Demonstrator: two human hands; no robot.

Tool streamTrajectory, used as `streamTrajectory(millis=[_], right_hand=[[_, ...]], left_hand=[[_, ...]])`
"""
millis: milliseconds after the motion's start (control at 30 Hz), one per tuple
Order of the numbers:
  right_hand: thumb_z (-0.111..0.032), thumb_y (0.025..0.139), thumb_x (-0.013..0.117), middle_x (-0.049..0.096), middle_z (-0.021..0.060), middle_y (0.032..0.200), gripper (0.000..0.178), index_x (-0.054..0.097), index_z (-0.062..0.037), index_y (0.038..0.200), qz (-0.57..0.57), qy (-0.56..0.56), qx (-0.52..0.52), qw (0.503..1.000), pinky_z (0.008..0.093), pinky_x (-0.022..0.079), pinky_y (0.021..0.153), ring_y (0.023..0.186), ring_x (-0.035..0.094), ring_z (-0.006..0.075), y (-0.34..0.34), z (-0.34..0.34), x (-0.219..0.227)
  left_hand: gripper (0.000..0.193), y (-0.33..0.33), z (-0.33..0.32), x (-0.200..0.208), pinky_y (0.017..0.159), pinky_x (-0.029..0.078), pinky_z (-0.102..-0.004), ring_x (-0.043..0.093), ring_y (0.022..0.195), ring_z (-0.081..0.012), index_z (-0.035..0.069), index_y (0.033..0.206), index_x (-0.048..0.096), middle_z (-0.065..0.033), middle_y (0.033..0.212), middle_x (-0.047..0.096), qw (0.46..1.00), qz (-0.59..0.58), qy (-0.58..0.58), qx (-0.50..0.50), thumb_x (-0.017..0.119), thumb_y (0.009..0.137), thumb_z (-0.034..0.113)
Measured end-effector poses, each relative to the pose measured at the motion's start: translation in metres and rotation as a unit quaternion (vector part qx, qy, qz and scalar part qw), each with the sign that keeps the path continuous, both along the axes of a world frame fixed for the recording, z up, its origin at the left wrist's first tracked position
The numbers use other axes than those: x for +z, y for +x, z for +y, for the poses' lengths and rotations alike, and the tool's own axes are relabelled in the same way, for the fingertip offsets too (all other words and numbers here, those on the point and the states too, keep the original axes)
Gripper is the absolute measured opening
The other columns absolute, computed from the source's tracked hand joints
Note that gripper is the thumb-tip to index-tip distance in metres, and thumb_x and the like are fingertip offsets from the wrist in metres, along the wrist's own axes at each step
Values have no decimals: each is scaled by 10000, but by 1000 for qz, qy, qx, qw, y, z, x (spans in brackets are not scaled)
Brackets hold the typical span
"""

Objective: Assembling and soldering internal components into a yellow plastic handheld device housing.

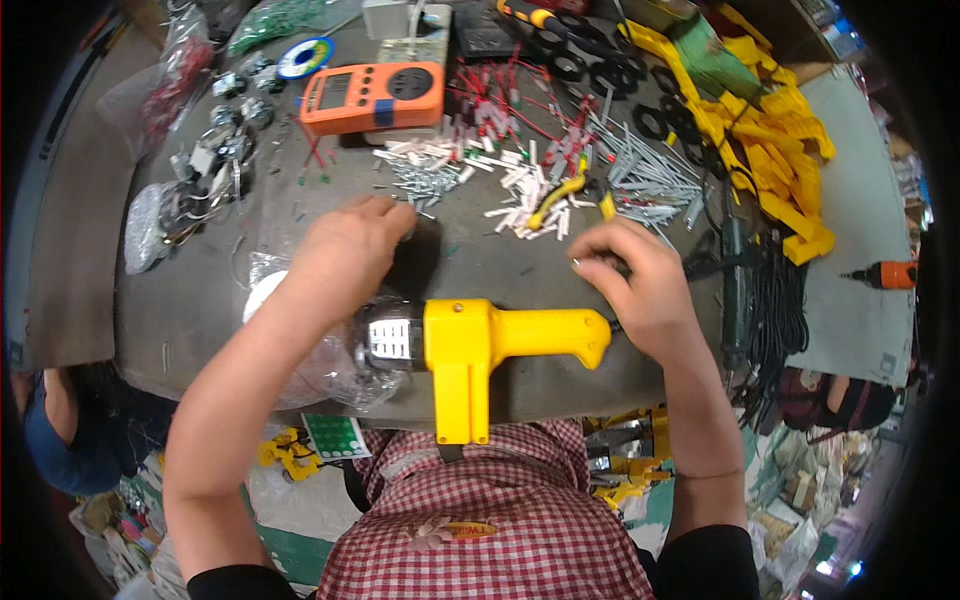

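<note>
My left hand [352, 250] is over the bench beside a pile of small screws [428, 182], its fingers curled together and pointing down; whatever the fingertips hold is hidden. My right hand [640, 280] is closed in a pinch, thumb against forefinger, with a tiny light spot at the tips too small to name. A yellow hand tool [460, 345] with a long handle and a dark, labelled barrel lies at the bench's near edge between my forearms. Clear plastic wrap [345, 365] lies around its barrel end. Beyond my right hand, yellow-handled pliers [560, 198] rest on white tubes [525, 195].
An orange meter [372, 98] stands at the back. Red-wired parts [500, 100], long metal pins [650, 175] and black rings [605, 75] are scattered beyond my hands. Yellow housings [770, 140] and a black cable bundle [775, 300] occupy the right. Bubble-wrapped parts [155, 225] lie left.
</note>
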State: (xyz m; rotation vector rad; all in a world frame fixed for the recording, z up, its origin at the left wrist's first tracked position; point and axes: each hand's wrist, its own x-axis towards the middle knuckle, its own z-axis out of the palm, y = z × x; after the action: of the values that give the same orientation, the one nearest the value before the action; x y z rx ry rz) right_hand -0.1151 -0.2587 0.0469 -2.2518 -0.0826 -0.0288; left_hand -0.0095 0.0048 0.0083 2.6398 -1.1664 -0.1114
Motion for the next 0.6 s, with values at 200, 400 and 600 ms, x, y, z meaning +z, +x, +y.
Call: streamTrajectory(millis=[200, 400, 600], right_hand=[[-25, 672, 739, 590, 50, 860, 204, 636, -75, 841, -170, -64, -27, 983, 358, 445, 709, 798, 564, 248, -71, -7, -24], [-17, 632, 748, 589, 75, 878, 281, 631, -19, 887, -262, -120, -34, 957, 357, 434, 681, 807, 574, 251, -82, 0, -34], [-84, 700, 713, 590, 77, 903, 246, 651, -17, 929, -268, -193, 2, 944, 359, 435, 696, 829, 573, 236, -86, -10, -35]], left_hand=[[177, -16, -51, 35, 691, 495, -347, 615, 785, -292, 1, 873, 559, -125, 857, 596, 962, 174, -202, -51, 601, 712, -56], [222, -41, -108, 38, 668, 483, -356, 625, 744, -233, 16, 928, 559, -127, 797, 601, 921, 255, -229, -187, 663, 732, 13], [289, -39, -123, 40, 662, 476, -344, 600, 698, -248, 15, 1004, 559, -141, 770, 605, 913, 348, -145, -153, 701, 756, 57]])
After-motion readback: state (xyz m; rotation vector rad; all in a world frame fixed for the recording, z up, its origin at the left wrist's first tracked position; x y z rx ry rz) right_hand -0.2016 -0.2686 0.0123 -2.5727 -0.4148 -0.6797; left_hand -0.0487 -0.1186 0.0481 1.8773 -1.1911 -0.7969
